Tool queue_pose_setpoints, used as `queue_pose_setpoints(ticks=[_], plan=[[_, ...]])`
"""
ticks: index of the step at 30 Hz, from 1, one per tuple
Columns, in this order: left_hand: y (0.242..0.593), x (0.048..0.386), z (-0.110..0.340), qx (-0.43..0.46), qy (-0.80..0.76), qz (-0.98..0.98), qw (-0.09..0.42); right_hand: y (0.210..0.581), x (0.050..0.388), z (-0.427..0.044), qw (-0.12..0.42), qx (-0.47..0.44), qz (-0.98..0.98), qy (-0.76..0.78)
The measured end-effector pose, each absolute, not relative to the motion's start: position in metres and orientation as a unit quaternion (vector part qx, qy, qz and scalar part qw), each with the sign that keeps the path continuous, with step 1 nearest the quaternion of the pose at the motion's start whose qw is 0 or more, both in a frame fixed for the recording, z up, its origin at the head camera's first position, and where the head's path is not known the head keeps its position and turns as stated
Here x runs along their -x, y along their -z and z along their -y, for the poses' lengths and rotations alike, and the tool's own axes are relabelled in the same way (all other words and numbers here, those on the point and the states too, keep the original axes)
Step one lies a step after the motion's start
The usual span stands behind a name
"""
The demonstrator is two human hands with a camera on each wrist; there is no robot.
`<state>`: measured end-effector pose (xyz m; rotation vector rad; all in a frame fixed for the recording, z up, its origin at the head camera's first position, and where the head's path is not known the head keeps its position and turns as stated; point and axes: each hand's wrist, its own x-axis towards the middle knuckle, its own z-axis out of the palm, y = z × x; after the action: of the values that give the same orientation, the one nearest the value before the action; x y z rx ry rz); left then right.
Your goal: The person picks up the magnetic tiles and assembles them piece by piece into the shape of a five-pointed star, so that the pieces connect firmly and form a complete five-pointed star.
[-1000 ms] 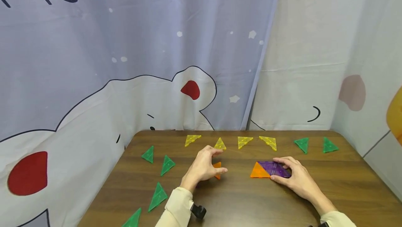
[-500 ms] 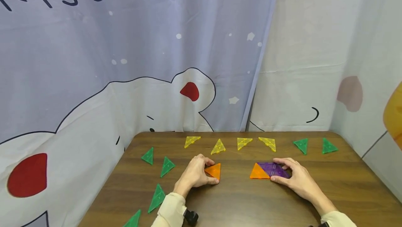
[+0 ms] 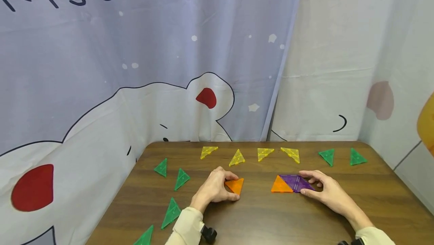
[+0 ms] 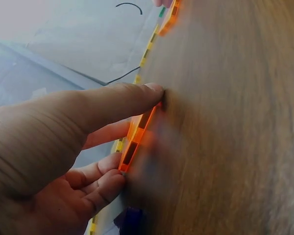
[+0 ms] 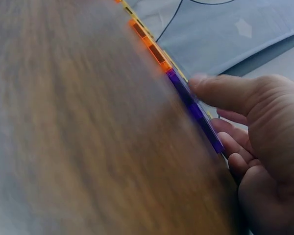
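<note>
In the head view my left hand pinches a loose orange triangle tile between thumb and fingers, low over the table. The left wrist view shows that orange tile edge-on, the thumb at one end and the fingertips at the other. Farther right, a second orange triangle tile lies flat against a purple piece, which looks like two triangle tiles with a seam between them. My right hand holds the purple piece at its right part, thumb in front and fingers behind. Fingers partly cover its right end.
Several yellow triangle tiles lie along the back of the wooden table. Green triangle tiles are spread down the left side, and two more green tiles lie at the back right. A printed curtain hangs behind.
My left hand first drew back left, uncovering the orange tile, then took hold of it and turned it slightly. My right hand slid a little to the right along the purple piece.
</note>
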<state>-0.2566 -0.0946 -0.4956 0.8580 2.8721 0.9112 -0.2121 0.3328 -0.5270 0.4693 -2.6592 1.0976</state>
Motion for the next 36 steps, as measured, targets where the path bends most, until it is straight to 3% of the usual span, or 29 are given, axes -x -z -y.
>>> queue_pose_setpoints(ticks=[15, 36], plan=[[0.491, 0.238, 0.058, -0.302, -0.284, -0.909, 0.048, 0.528, 0.211, -0.327, 0.131, -0.154, 0.907, -0.369], [0.500, 0.220, 0.009, -0.358, -0.278, -0.891, 0.011, 0.529, 0.213, -0.323, 0.148, -0.142, 0.907, -0.369]])
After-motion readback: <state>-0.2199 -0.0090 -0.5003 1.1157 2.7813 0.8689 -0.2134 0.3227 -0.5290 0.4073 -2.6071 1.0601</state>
